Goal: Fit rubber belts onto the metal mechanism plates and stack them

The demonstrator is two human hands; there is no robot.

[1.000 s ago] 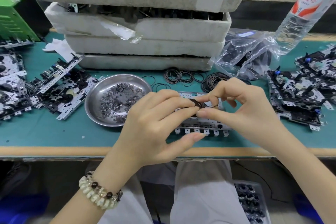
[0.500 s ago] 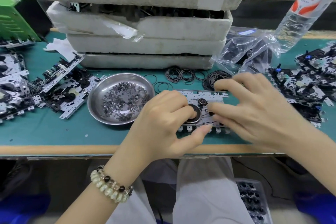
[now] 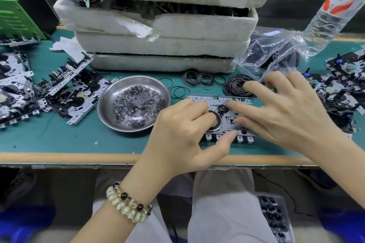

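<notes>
At the near edge of a green-topped workbench (image 3: pixel 59 140), a worker steadies a metal mechanism plate (image 3: pixel 230 119) lying flat just right of a steel dish (image 3: pixel 105 104) filled with tiny washers. The left hand (image 3: pixel 181 134), a beaded bracelet (image 3: pixel 128 205) on its wrist, holds the plate with fingers curled: the bent forefinger is down on the large wheel (image 3: pixel 216 124), and the thumb reaches to the plate's near edge. The right hand (image 3: pixel 286 116) is spread with fingers apart and fairly straight, its forefinger tip touching the plate beside the small pulley (image 3: pixel 222 108). Any belt on the plate is too thin to make out. Loose rubber belts (image 3: pixel 203 80) lie in rings and a tangle just beyond the plate, in front of stacked foam trays (image 3: pixel 158 45). More mechanism plates are heaped at far left (image 3: pixel 65 92) and right (image 3: pixel 339 92); a crumpled plastic bag (image 3: pixel 276 53) and a water bottle (image 3: pixel 331 6) sit at the far right.
</notes>
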